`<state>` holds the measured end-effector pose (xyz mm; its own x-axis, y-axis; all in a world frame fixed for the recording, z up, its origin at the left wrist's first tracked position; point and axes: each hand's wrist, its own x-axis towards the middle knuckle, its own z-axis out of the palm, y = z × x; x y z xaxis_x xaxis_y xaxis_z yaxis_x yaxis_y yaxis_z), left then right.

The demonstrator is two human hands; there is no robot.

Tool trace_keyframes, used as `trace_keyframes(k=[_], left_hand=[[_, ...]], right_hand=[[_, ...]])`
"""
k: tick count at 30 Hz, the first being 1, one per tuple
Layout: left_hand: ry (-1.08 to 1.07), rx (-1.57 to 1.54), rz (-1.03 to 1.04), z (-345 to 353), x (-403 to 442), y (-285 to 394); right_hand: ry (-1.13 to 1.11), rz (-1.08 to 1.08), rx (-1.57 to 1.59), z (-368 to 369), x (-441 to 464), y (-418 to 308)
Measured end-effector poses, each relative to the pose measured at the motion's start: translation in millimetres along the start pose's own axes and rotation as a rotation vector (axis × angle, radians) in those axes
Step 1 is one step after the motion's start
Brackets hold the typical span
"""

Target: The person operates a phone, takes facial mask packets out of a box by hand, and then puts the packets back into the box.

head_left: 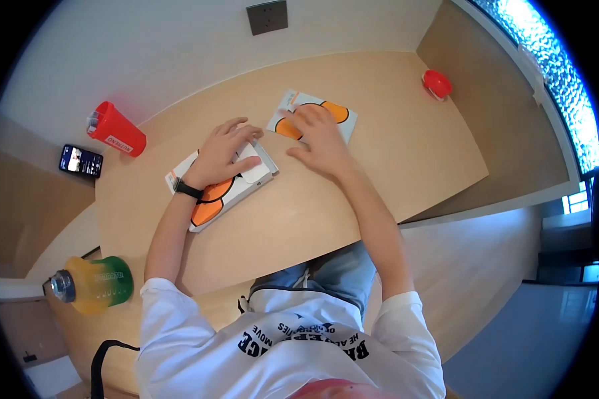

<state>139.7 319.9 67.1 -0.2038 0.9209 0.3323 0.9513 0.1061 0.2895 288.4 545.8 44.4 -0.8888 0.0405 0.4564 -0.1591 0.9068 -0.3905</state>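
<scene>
A white box (207,212) with orange shapes outlined in black lies slantwise on the table, left of centre. Across its upper side rests my left hand (221,154), fingers spread toward the box's far right end and thumb apart, with a dark watch on the wrist. A white piece shows at that end, partly under the hand; I cannot tell what it is. My right hand (321,138) lies with fingers apart on a second flat white-and-orange piece (338,112), which looks like a box or a lid. The hand covers its middle and lower part.
Standing at the table's left are a red cup (121,132) and a phone (81,161) with a lit screen. A yellow-green bottle (100,284) is at lower left. Toward the far right corner sits a small red round object (436,84). A wall socket (267,16) is above.
</scene>
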Motion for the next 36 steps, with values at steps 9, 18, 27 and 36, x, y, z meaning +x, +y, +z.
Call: trace_keyframes(k=[9, 18, 27, 36], left_hand=[[-0.047, -0.015, -0.079, -3, 1, 7], [0.012, -0.022, -0.090, 0, -1, 9], [0.071, -0.003, -0.077, 0, -2, 7], [0.009, -0.019, -0.038, 2, -1, 2]], right_hand=[[-0.047, 0.217, -0.326, -1, -12, 28], [-0.102, 0.153, -0.396, 14, -13, 16], [-0.186, 0.048, 0.073, -3, -7, 15], [-0.309, -0.206, 0.353, 7, -11, -15]])
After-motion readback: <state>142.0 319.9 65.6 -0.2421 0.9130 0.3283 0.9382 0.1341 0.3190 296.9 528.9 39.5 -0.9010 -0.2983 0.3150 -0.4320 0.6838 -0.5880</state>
